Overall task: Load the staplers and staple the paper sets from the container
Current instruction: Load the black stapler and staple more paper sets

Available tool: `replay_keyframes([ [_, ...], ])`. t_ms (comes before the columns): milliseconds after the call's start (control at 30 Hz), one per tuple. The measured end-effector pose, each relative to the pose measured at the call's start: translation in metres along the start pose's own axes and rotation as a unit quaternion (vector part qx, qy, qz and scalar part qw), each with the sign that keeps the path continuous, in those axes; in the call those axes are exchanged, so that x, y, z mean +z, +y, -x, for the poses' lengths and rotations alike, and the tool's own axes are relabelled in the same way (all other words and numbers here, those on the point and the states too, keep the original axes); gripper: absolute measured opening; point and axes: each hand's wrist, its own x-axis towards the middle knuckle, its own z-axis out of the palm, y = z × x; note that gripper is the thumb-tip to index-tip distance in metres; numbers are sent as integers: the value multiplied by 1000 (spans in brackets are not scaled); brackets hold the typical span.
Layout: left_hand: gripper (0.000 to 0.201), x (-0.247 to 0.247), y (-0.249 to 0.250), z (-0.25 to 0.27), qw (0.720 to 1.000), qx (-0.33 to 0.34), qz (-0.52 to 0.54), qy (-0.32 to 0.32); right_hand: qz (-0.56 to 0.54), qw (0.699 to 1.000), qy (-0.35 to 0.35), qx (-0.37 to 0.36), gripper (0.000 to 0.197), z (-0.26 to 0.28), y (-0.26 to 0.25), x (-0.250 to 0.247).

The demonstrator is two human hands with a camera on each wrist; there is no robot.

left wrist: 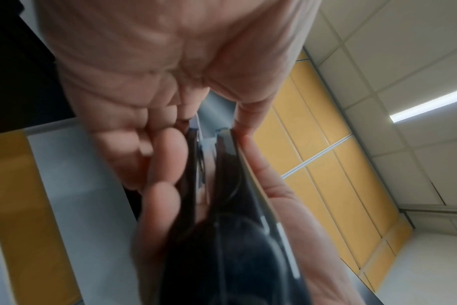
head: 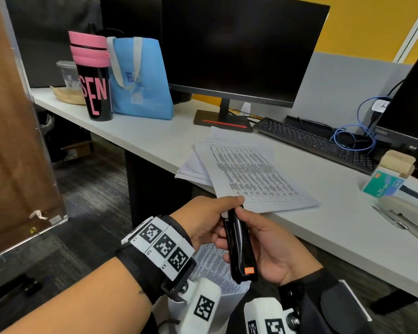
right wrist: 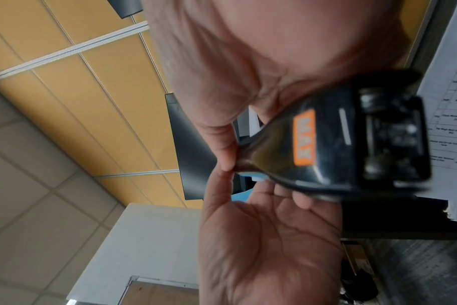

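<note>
Black glossy plastic stapler (head: 239,247) with an orange "MAX" label at its rear end: held in the air in front of the near edge of the white counter (head: 140,138), long axis pointing away from the person, front end toward the paper.
Right hand (head: 270,251): cradles the stapler from the right, fingers (head: 223,244) curled under and round its body, thumb laid along the top toward the front end.
Left hand (head: 203,220): at the stapler's front end, thumb and fingers pinching it; left wrist view shows a narrow gap between the stapler's upper and lower parts.
Printed white paper sheets with a table of small text (head: 249,174): lying on the counter just beyond the stapler, fanned over one another, one corner overhanging the near edge.
More printed paper (head: 212,266): below the hands, under the stapler.
Small green-and-white staple box (head: 384,183): on the counter, well right of the stapler.
Black flat monitor on a stand (head: 237,51): behind the paper sheets.
Black keyboard (head: 316,141): right of the monitor stand.
Light blue fabric tote bag (head: 143,80): left of the monitor.
Black tumbler with pink lid and pink lettering (head: 93,75): left of the bag.
</note>
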Motion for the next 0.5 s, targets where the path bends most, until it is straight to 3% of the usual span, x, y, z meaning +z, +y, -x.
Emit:
replay_keyframes([
  [300,29,3,-6,-6,999,28,-4,40,-7,998,39,-39,34,-3,4,6],
  [433,30,2,1,-3,1000,23,20,6,8,998,36,-47,43,-3,2,4],
  [500,37,-2,6,-6,999,10,0,39,-12,999,35,-33,46,-1,-2,2],
])
